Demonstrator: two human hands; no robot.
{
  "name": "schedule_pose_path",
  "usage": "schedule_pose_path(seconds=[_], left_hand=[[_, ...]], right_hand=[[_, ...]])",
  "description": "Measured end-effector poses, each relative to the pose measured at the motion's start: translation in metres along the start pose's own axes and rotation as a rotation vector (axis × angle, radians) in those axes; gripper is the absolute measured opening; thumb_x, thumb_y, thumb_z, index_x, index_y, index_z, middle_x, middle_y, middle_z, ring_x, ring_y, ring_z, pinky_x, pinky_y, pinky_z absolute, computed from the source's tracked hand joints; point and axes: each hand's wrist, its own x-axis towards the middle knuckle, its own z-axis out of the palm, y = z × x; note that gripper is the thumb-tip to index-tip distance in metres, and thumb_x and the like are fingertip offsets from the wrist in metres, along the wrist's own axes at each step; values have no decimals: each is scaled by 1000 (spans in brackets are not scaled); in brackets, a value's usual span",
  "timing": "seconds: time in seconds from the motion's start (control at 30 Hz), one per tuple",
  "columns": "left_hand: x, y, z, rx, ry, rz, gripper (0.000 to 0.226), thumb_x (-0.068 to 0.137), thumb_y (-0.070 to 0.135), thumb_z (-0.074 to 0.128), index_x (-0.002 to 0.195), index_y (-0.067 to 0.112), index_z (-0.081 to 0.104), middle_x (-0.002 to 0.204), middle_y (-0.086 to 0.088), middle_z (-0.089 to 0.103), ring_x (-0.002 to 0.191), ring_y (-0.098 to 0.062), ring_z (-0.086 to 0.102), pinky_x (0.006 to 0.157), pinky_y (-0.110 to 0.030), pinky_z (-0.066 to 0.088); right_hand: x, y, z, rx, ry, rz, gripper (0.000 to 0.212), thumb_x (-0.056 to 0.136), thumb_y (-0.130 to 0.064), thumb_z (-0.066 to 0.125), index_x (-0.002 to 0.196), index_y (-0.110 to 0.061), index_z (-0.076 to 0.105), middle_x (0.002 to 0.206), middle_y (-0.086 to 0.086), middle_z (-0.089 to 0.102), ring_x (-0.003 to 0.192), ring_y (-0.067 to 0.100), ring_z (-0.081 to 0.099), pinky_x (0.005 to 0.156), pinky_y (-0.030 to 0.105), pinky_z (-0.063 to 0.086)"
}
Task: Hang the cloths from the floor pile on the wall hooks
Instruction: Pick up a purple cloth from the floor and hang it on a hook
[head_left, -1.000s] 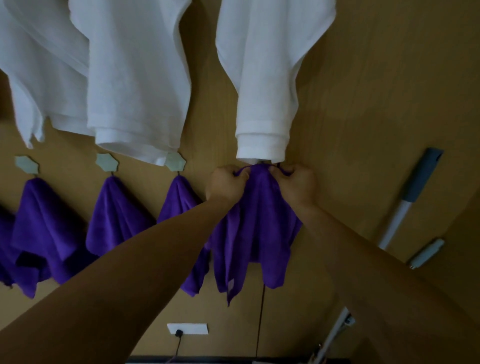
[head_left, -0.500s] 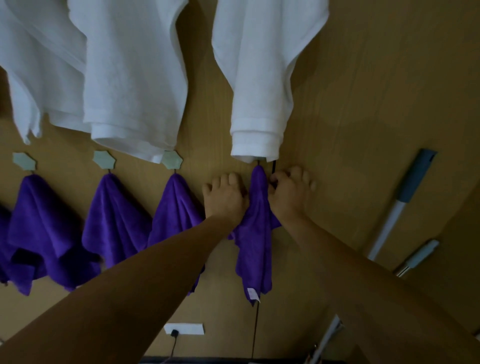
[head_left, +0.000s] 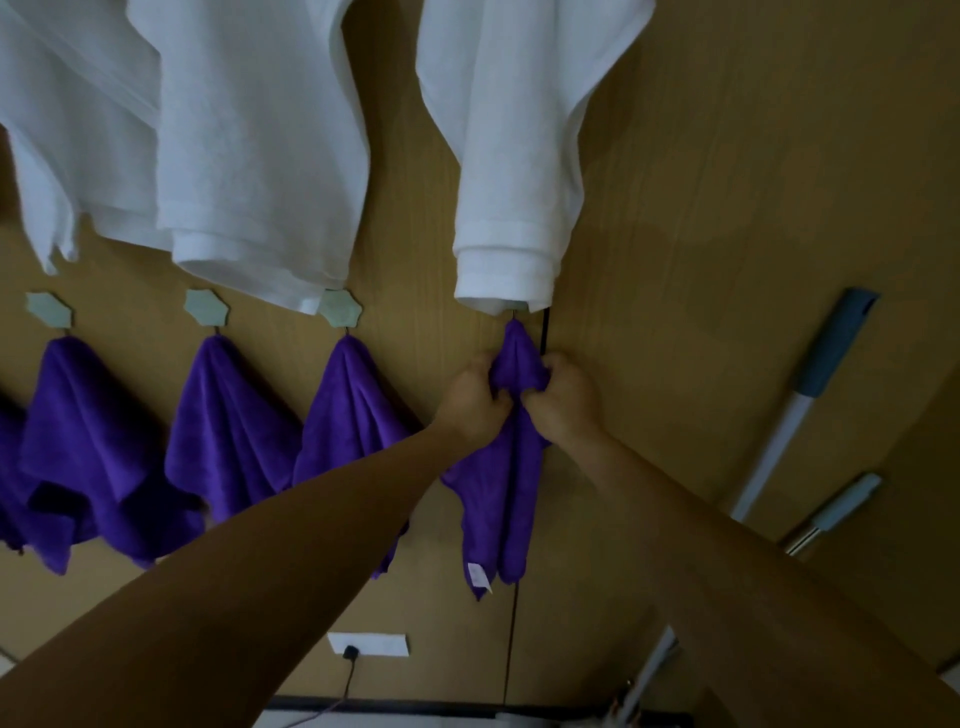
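Purple microfibre cloth (head_left: 511, 493) is pictured gripped in both bare hands against a tan wood-grain wall (head_left: 727, 182), its peak drawn up to a point just under the hem of a folded white towel (head_left: 519, 182). Two bare forearms are stretched in from the lower edge of the picture. The left hand (head_left: 474, 402) is closed on the cloth's left fold and the right hand (head_left: 563, 397) on its right fold. The fingers of each are curled tightly into the fabric, and the two fists are almost touching. Below the fists the cloth is left hanging in long folds, and a small white label (head_left: 479, 575) is shown near its lower tip. The hook that bears it cannot be made out, being hidden by the towel's hem. A thin black cord (head_left: 510, 639) is run down the wall behind the cloth.

To the left, three more purple cloths (head_left: 228, 431) are hung from pale green hexagonal wall hooks (head_left: 207, 307), and part of another is cut off at the edge. Further white towels (head_left: 260, 156) are draped above them. To the right, a white pole with a blue-grey grip (head_left: 810, 400) and a shorter pale handle (head_left: 839, 509) are leaned on the wall. Lower down, a white wall socket (head_left: 369, 644) with a black plug is fitted.
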Motion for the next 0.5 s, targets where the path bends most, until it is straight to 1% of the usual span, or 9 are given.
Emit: schedule_pose_path(seconds=[0.07, 0.13, 0.2, 0.3, 0.33, 0.37, 0.43, 0.47, 0.5], left_hand=[[1, -1, -3, -104, -69, -63, 40, 82, -4, 55, 119, 8, 54, 97, 3, 62, 79, -2, 57, 64, 2, 39], [1, -4, -6, -140, -112, -130, 38, 82, -6, 53, 117, 10, 54, 98, 2, 64, 82, -7, 60, 65, -3, 44], [0, -7, -5, -91, -152, -166, 35, 86, -5, 48, 119, 6, 53, 106, -6, 64, 93, -15, 59, 65, -5, 43], [-3, -6, -2, -23, -147, -165, 35, 89, -3, 49, 123, 0, 50, 116, -14, 62, 98, -16, 55, 68, -3, 37], [-6, -5, -1, -31, -148, -188, 36, 89, -1, 51, 125, 1, 49, 116, -15, 61, 99, -17, 56, 71, -6, 40], [-11, -4, 0, -25, -155, -216, 39, 88, 2, 53, 127, 2, 47, 118, -15, 61, 102, -19, 57, 78, -13, 43], [-23, -7, 0, 27, -184, -287, 47, 86, 6, 59, 130, 2, 44, 122, -16, 60, 110, -27, 58, 93, -31, 46], [-29, -10, 0, 60, -206, -326, 51, 85, 7, 62, 132, 2, 43, 124, -17, 58, 113, -29, 57, 95, -36, 46], [-37, -11, -2, 94, -235, -365, 55, 84, 8, 64, 134, 2, 41, 126, -17, 57, 114, -30, 56, 95, -35, 46]], right_hand=[[2, 1, -1, 95, 34, 45, 24, 82, -5, 59, 106, -10, 59, 96, 7, 65, 84, 22, 61, 71, 32, 47], [-1, 3, 3, 163, -40, 70, 22, 87, -5, 54, 109, -10, 57, 98, 8, 64, 85, 22, 61, 73, 34, 50], [-2, 4, 8, 154, -110, 90, 24, 91, -7, 51, 114, -7, 56, 103, 11, 64, 89, 24, 61, 78, 38, 52], [1, 2, 13, 82, -68, 70, 24, 90, -10, 51, 112, -4, 57, 101, 13, 65, 89, 28, 63, 79, 41, 53], [-1, 4, 15, 89, -58, 78, 25, 89, -11, 52, 113, -4, 57, 102, 14, 64, 91, 29, 63, 80, 42, 53], [-4, 7, 18, 98, -58, 95, 27, 88, -12, 53, 114, -4, 56, 104, 15, 64, 93, 31, 62, 83, 43, 52], [-15, 16, 25, 99, -85, 123, 29, 87, -13, 56, 113, -1, 56, 104, 18, 65, 94, 33, 62, 84, 44, 51], [-22, 22, 28, 108, -115, 134, 27, 86, -13, 57, 110, 0, 57, 103, 19, 66, 93, 33, 63, 83, 43, 52], [-30, 26, 30, 125, -156, 152, 23, 86, -11, 58, 106, 0, 59, 101, 19, 67, 90, 32, 64, 79, 40, 53]])
